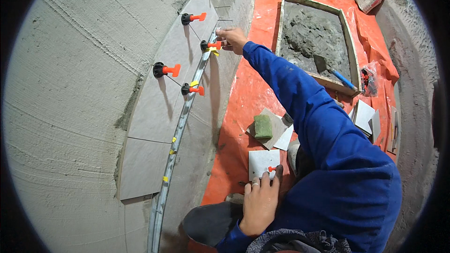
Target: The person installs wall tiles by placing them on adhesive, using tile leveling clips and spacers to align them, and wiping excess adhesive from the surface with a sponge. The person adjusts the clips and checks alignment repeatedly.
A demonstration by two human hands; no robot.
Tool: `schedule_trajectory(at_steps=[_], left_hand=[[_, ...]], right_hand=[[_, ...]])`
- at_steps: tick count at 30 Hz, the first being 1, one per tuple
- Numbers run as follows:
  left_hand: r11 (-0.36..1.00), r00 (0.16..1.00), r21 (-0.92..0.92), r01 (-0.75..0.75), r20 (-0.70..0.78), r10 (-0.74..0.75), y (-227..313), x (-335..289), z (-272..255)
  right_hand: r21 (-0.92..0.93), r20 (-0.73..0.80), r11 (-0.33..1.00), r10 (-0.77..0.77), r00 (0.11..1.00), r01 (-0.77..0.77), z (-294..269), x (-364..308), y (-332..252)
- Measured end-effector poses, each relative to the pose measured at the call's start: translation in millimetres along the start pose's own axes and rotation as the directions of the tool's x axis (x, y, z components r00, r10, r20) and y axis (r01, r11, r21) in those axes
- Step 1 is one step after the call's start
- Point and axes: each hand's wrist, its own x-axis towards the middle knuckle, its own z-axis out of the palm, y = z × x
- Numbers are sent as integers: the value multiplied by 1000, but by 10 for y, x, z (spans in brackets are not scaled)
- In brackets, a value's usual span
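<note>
My right hand [230, 39], on a blue-sleeved arm, reaches up to the wall and grips an orange and black levelling clip [209, 46] with a yellow wedge, at the lower edge of a grey wall tile [176, 51]. Three more such clips [166, 70] stick out of the tile joints. My left hand [259, 200] rests low on the orange sheet, fingertips on a small white tile piece [260, 159]. A small orange piece [272, 168] is pinched between its thumb and forefinger.
A metal rail [179, 126] runs under the tiles along the rough grey wall. On the orange sheet [243, 98] lie a green sponge [262, 126], tile offcuts [363, 115] and a wooden-framed mortar box [311, 33] with a blue-handled trowel [333, 71]. A dark bucket [211, 222] stands by my left wrist.
</note>
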Motion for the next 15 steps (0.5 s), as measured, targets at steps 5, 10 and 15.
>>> schedule_trajectory(at_steps=[5, 10, 15], left_hand=[[1000, 1000, -10, -14, 13, 14, 16, 0, 28], [1000, 1000, -5, 3, -6, -3, 7, -33, 59], [999, 999, -27, 40, -10, -40, 25, -59, 51]], right_hand=[[135, 73, 991, 14, 997, -24, 43, 64, 40], [174, 120, 983, 32, 992, -53, 78, 60, 68], [172, 134, 983, 37, 990, -60, 97, 25, 59]])
